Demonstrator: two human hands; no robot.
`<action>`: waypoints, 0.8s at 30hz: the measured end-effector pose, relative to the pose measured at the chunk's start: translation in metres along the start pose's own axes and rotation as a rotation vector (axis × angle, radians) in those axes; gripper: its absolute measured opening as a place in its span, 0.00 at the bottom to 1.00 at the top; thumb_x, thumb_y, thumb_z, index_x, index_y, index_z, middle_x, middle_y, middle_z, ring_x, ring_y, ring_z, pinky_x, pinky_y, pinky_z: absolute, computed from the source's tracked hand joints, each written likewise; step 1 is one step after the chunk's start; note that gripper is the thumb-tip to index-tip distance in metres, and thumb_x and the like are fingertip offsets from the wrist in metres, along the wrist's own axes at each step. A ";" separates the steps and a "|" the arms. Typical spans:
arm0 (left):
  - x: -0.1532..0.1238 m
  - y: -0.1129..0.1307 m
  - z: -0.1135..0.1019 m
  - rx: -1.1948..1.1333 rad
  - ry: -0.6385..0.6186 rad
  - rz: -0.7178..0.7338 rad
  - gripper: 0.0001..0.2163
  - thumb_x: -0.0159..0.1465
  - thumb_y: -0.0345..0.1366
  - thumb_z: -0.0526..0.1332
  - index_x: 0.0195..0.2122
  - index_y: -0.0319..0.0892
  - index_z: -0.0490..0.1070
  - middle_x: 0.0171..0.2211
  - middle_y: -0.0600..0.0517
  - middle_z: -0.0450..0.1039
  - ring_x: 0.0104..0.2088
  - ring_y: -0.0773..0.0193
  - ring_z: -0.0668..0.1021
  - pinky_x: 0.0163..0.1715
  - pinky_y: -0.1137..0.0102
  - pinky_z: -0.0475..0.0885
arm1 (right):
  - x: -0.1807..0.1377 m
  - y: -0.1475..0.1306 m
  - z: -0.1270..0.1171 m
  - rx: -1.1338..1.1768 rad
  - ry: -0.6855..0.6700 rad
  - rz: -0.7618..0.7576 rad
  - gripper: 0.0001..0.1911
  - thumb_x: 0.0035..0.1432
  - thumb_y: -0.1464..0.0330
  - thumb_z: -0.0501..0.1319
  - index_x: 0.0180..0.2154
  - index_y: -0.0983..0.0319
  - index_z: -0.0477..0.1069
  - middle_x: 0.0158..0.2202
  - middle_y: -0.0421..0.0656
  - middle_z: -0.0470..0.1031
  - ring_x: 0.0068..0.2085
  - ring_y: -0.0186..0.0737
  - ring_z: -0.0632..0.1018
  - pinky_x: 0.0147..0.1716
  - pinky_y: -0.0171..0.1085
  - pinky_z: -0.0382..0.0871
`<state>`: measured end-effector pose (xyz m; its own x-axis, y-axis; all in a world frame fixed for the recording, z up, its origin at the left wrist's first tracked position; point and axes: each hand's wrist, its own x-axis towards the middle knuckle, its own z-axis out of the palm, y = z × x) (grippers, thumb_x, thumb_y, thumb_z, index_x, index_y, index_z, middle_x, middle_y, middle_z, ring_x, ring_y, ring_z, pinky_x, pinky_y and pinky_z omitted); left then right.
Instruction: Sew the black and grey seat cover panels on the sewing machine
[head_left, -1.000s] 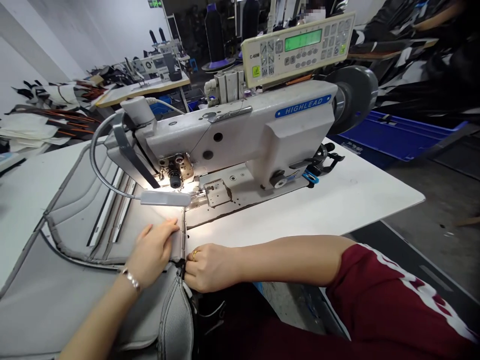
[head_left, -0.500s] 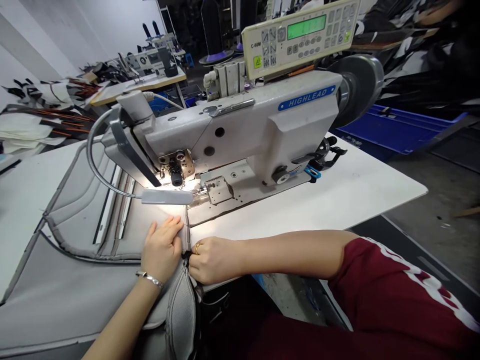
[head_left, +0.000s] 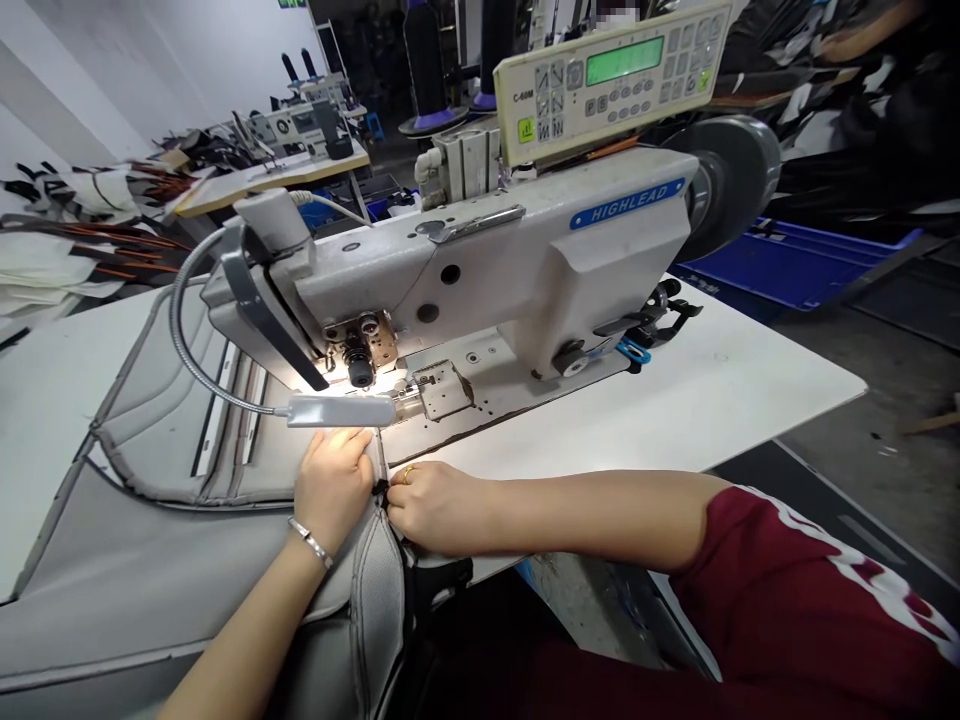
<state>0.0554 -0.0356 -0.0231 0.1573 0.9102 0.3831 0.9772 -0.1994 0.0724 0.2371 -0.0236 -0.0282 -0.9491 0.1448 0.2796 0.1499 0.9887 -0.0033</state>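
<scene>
A grey padded cover (head_left: 232, 560) with piped seams, which looks like a seat cover, spreads over the left of the table, one edge running under the head of the sewing machine (head_left: 510, 240). My left hand (head_left: 335, 485) lies on it with fingers stretched forward, just below the small lamp (head_left: 341, 411). The lamp hides some fingertips. At the cover's right edge, my right hand (head_left: 431, 507) is closed in a pinch on the seam, beside a small black piece (head_left: 380, 488). The needle area is partly hidden behind the lamp.
A control panel (head_left: 615, 85) sits on top of the machine, with a handwheel (head_left: 739, 185) at its right end. Behind the white table (head_left: 712, 400) stands a blue crate (head_left: 799, 262). Another sewing machine (head_left: 296, 125) and stacked pieces (head_left: 52, 260) are at the back left.
Both hands have moved slightly forward with the cover's edge, bringing my left fingertips up to the lamp. The view has shifted a little.
</scene>
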 end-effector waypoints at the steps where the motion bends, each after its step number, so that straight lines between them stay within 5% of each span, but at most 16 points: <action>1: 0.002 -0.001 0.001 0.009 0.016 -0.005 0.18 0.60 0.27 0.50 0.41 0.40 0.79 0.45 0.45 0.79 0.46 0.53 0.78 0.53 0.58 0.70 | 0.001 0.002 0.000 0.012 -0.010 0.016 0.09 0.58 0.78 0.55 0.28 0.64 0.70 0.29 0.46 0.74 0.32 0.40 0.72 0.33 0.39 0.66; 7: 0.015 -0.008 0.003 0.084 0.019 0.031 0.16 0.58 0.27 0.51 0.34 0.43 0.80 0.30 0.46 0.79 0.34 0.52 0.77 0.37 0.59 0.68 | 0.006 0.010 -0.010 0.084 -0.085 0.125 0.06 0.55 0.78 0.57 0.29 0.66 0.72 0.34 0.48 0.75 0.34 0.42 0.73 0.35 0.39 0.65; 10: 0.019 -0.013 0.004 0.064 0.062 0.049 0.16 0.57 0.28 0.51 0.30 0.44 0.79 0.28 0.48 0.79 0.30 0.53 0.77 0.34 0.60 0.66 | 0.007 0.008 -0.023 0.263 -0.034 0.371 0.04 0.57 0.75 0.58 0.35 0.67 0.72 0.33 0.47 0.75 0.33 0.40 0.73 0.34 0.37 0.65; 13: 0.022 -0.014 0.008 0.084 0.075 0.029 0.15 0.57 0.29 0.50 0.25 0.43 0.77 0.24 0.47 0.77 0.27 0.54 0.76 0.30 0.61 0.65 | 0.005 0.001 -0.031 0.619 0.090 0.588 0.14 0.63 0.67 0.57 0.49 0.65 0.66 0.28 0.39 0.73 0.28 0.36 0.73 0.31 0.33 0.65; 15: 0.023 -0.013 0.008 0.096 0.072 0.005 0.15 0.58 0.30 0.50 0.24 0.43 0.76 0.22 0.47 0.76 0.27 0.54 0.76 0.31 0.61 0.66 | 0.003 -0.004 -0.031 0.692 0.110 0.557 0.20 0.62 0.61 0.61 0.52 0.63 0.65 0.30 0.40 0.74 0.31 0.37 0.74 0.32 0.33 0.66; 19: 0.018 -0.010 -0.008 -0.001 0.028 0.004 0.14 0.62 0.34 0.49 0.30 0.41 0.75 0.28 0.45 0.77 0.33 0.53 0.78 0.36 0.60 0.71 | -0.001 -0.013 -0.025 0.533 0.042 0.471 0.18 0.62 0.61 0.61 0.50 0.64 0.70 0.35 0.47 0.76 0.35 0.41 0.76 0.36 0.36 0.68; 22: 0.000 -0.011 -0.032 -0.187 -0.125 0.168 0.13 0.65 0.40 0.51 0.36 0.45 0.75 0.38 0.47 0.78 0.39 0.55 0.79 0.40 0.61 0.75 | 0.000 -0.016 -0.021 0.523 0.063 0.485 0.20 0.63 0.62 0.59 0.53 0.66 0.69 0.37 0.49 0.77 0.38 0.43 0.78 0.38 0.38 0.71; 24: -0.019 -0.017 -0.047 -0.246 -0.081 0.244 0.12 0.64 0.42 0.54 0.41 0.52 0.77 0.46 0.51 0.78 0.47 0.55 0.79 0.47 0.60 0.76 | 0.003 -0.017 -0.022 0.578 0.064 0.536 0.26 0.59 0.60 0.60 0.55 0.68 0.67 0.42 0.52 0.78 0.40 0.43 0.79 0.37 0.36 0.73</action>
<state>0.0291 -0.0671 0.0118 0.4024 0.8486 0.3433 0.8472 -0.4873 0.2115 0.2380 -0.0404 -0.0060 -0.7681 0.6218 0.1533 0.3977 0.6508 -0.6467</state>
